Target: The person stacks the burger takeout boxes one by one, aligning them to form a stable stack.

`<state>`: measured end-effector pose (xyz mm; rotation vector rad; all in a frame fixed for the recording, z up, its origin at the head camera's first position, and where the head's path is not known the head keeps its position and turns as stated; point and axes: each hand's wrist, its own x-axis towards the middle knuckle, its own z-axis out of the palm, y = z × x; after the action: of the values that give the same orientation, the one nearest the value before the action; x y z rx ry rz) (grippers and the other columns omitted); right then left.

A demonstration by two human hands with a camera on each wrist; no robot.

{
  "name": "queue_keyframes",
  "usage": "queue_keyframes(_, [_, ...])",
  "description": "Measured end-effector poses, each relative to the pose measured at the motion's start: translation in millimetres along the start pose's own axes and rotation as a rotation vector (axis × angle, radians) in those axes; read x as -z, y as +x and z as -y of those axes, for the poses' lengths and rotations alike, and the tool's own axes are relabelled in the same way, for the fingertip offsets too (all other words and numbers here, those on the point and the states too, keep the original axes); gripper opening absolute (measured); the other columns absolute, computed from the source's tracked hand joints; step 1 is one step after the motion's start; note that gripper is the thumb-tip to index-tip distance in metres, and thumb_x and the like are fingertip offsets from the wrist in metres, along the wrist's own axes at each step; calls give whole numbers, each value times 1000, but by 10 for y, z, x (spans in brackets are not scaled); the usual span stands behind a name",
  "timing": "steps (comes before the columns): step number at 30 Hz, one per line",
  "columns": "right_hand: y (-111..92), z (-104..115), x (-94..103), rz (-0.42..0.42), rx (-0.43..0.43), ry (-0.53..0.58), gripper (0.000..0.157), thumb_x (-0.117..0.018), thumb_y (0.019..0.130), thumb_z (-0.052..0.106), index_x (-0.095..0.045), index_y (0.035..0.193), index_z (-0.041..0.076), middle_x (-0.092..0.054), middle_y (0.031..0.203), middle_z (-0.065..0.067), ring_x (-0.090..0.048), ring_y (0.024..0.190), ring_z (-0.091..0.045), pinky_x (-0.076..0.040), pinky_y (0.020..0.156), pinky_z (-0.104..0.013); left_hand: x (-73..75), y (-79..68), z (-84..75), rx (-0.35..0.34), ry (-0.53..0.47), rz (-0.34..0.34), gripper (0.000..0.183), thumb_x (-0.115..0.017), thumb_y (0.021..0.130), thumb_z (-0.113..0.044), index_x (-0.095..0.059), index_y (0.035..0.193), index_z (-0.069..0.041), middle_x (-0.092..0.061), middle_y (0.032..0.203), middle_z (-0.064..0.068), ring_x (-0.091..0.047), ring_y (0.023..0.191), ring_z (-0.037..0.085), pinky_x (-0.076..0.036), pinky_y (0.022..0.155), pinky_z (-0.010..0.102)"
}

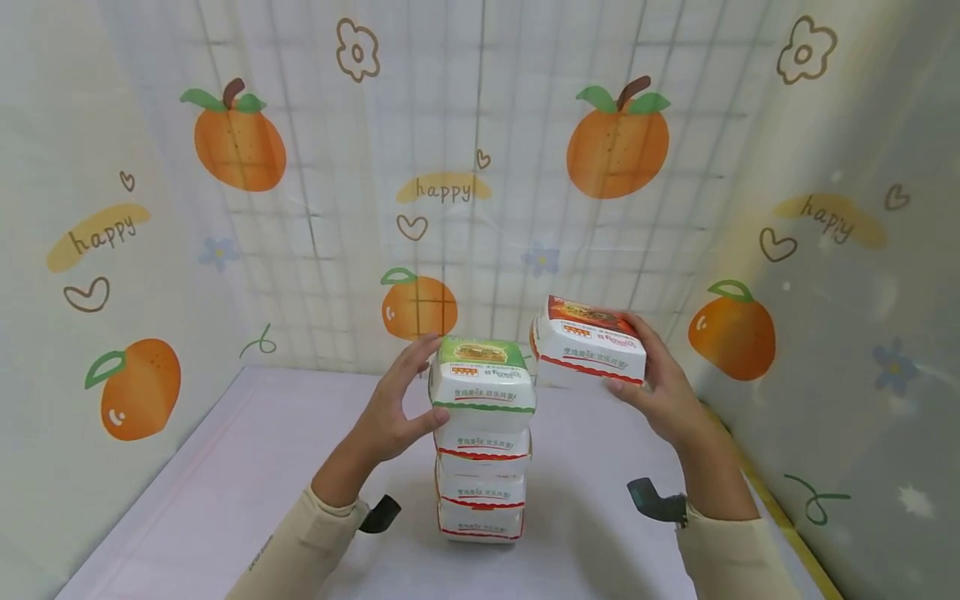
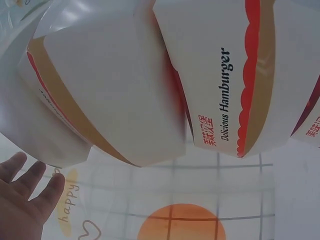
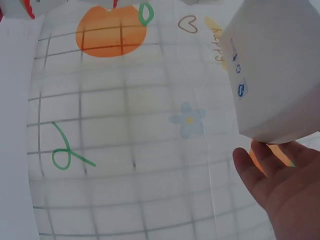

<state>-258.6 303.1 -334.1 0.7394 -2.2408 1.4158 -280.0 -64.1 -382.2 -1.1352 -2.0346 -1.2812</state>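
Note:
A stack of several hamburger boxes stands upright, with red-trimmed boxes [image 1: 482,492] under a green-topped box [image 1: 483,385]. My left hand [image 1: 397,408] is at the left side of the green-topped box, thumb at its front corner and fingers toward the back. In the left wrist view, the fingers [image 2: 32,185] look spread and fairly straight beside the white cardboard. To the right of the stack, my right hand [image 1: 663,392] holds a red-topped hamburger box [image 1: 588,342] in the air, slightly tilted. Its plain white underside [image 3: 280,70] shows in the right wrist view.
The stack stands on a pale tabletop [image 1: 300,467]. Behind it hangs a curtain [image 1: 510,108] printed with oranges, hearts and "happy" over a wire grid. A yellow strip [image 1: 780,517] runs along the right edge. Dark straps [image 1: 656,500] stick out from both wrists.

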Motion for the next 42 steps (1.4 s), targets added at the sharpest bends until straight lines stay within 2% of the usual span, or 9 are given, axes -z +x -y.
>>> queue_keyframes(4, [67, 20, -66, 2, 32, 12, 87, -67, 84, 2, -21, 156, 19, -34, 147, -9, -42, 117, -20, -47, 90, -19, -6, 13, -7, 1, 2, 4, 84, -56, 87, -63, -32, 152, -14, -26, 157, -1, -23, 142, 22, -36, 104, 51])
queue_keyframes(13, [182, 111, -140, 14, 68, 62, 85, -65, 84, 2, -22, 155, 19, -37, 144, -8, -46, 115, -23, -50, 87, -22, -29, 14, -3, -5, 7, -1, 86, -55, 88, -64, -33, 151, -11, -30, 155, 0, -27, 140, 22, -36, 105, 49])
queue_keyframes(18, [186, 213, -266, 14, 48, 92, 86, -67, 85, 4, -21, 155, 23, -38, 143, -6, -47, 115, -23, -52, 85, -25, -44, -21, -4, -11, 11, -5, 84, -55, 88, -64, -33, 151, -14, -34, 153, 2, -32, 137, 22, -37, 103, 51])
queue_keyframes(23, [251, 278, -382, 8, 24, 104, 85, -67, 86, 9, -19, 156, 24, -37, 144, -5, -45, 118, -26, -52, 85, -25, -5, 49, 1, -54, 6, -19, 82, -57, 88, -62, -35, 151, -15, -36, 150, 5, -36, 133, 27, -37, 101, 56])
queue_keyframes(28, [292, 321, -475, 57, 29, 70, 86, -68, 87, 13, -19, 156, 25, -38, 144, -5, -43, 121, -27, -52, 86, -29, 13, 81, -16, -63, -24, -16, 81, -58, 88, -61, -33, 152, -19, -37, 149, 10, -37, 131, 30, -36, 100, 61])
queue_keyframes(35, [371, 410, -572, 109, 71, 62, 87, -70, 86, 17, -19, 156, 26, -38, 145, -2, -42, 124, -29, -50, 88, -46, 42, 145, -54, -47, -32, -35, 82, -56, 88, -63, -33, 152, -17, -35, 151, 3, -34, 134, 23, -36, 104, 52])
queue_keyframes(39, [420, 470, -626, 125, 71, 71, 89, -72, 85, 19, -19, 155, 31, -39, 144, 1, -43, 124, -27, -53, 85, -45, 51, 199, -85, -50, -29, -41, 83, -56, 88, -63, -32, 152, -16, -36, 151, 2, -34, 134, 21, -35, 106, 48])
queue_keyframes(42, [442, 523, -670, 142, 62, 76, 90, -73, 85, 22, -18, 154, 35, -40, 143, 1, -44, 123, -27, -55, 82, -42, 57, 223, -99, -59, -45, -47, 83, -56, 88, -63, -30, 152, -17, -37, 150, 1, -35, 134, 22, -35, 106, 48])
